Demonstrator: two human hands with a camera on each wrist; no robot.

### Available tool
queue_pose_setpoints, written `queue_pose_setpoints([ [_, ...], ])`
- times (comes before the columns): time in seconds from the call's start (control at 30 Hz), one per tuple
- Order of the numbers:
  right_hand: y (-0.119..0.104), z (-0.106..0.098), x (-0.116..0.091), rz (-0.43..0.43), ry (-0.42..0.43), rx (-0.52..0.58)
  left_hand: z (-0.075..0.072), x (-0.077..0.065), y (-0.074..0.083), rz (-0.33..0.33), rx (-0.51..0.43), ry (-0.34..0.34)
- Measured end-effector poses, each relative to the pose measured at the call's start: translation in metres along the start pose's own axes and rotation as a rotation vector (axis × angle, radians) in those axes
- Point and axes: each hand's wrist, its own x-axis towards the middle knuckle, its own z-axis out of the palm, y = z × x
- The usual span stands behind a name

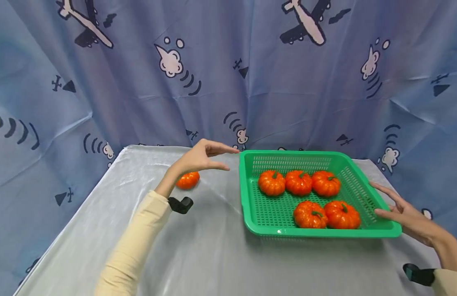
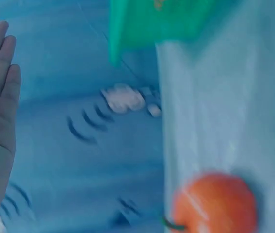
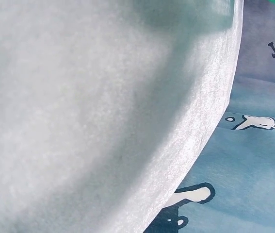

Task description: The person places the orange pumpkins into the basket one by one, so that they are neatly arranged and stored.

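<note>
A green plastic basket (image 1: 287, 232) holds several small orange pumpkins (image 1: 271, 183). My left hand (image 1: 202, 157) is just left of the basket's rim, with fingers and thumb extended, spread apart and holding nothing. Another orange pumpkin (image 1: 188, 180) sits on the table behind my left wrist; in the left wrist view this pumpkin (image 2: 217, 204) appears blurred. At the basket's right side is my right hand (image 1: 411, 216), its fingers extended near the outer rim and its thumb overlapping the rim. Whether it touches the basket is unclear. The right wrist view shows mostly the tabletop.
A pale sheet covers the table (image 1: 206, 255). Its far edge runs behind the basket. A blue curtain (image 1: 213, 98) printed with planes and clouds hangs behind and at both sides. Dark wrist mounts (image 1: 181, 205) sit by the cuffs of the cream sleeves (image 1: 136, 246).
</note>
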Motion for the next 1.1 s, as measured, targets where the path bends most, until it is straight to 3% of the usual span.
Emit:
queue_pose_setpoints([
  [0.17,0.004,0.001,0.0,-0.025,-0.096,0.086,-0.022,-0.047,-0.033,-0.109,-0.023,0.088],
  [0.3,0.004,0.0,0.0,-0.042,-0.121,0.094,-0.046,-0.086,-0.049,-0.158,-0.077,0.185],
  [0.47,0.002,-0.002,0.003,-0.066,-0.12,0.092,-0.074,-0.129,-0.064,-0.178,-0.091,0.278],
  [0.6,0.0,-0.001,0.003,-0.046,-0.076,0.054,-0.086,-0.151,-0.084,-0.202,-0.109,0.308],
  [0.8,-0.001,0.002,0.002,-0.035,-0.011,-0.009,-0.079,-0.154,-0.116,-0.265,-0.104,0.231],
  [0.93,0.0,0.003,0.002,-0.031,0.001,-0.009,-0.072,-0.144,-0.13,-0.314,-0.102,0.185],
  [1.1,0.003,0.0,0.001,-0.029,-0.047,0.051,-0.066,-0.126,-0.138,-0.308,-0.109,0.131],
])
